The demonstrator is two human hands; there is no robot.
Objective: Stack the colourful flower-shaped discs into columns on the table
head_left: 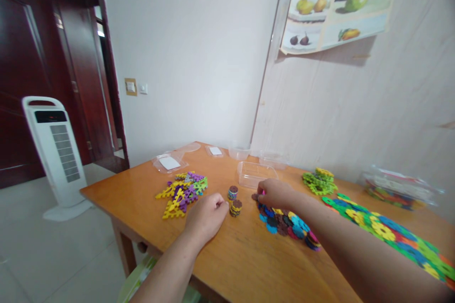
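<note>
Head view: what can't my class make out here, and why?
In the head view:
Left hand: whether it holds anything; its back and curled fingers hide the palm.
Right hand: its full grip; its own back hides it.
Multicoloured pieces at right: full extent; the right edge cuts them off.
White tower unit's display: any reading; too small.

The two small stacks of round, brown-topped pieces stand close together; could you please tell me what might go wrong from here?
The front brown-and-yellow stack of round pieces stands right beside the left grip, so a small sideways move might topple it. Falling, it could knock the brown-topped stack behind it. The right grip is at the edge of the overlapping multicoloured pile of round, flat pieces, so reaching there may scatter some.
</note>
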